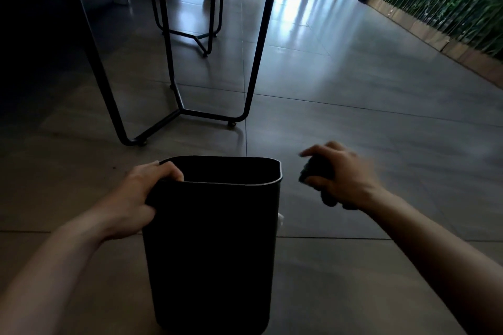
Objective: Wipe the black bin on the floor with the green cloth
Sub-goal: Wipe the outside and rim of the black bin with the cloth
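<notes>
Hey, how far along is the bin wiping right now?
Early stage, by the look of it. Set up: the left hand grips the rim of the black bin, which stands upright on the floor. In hand: the right hand holds the bunched cloth beside the bin, not touching it. Left: the wiping itself; no contact shows yet.
</notes>
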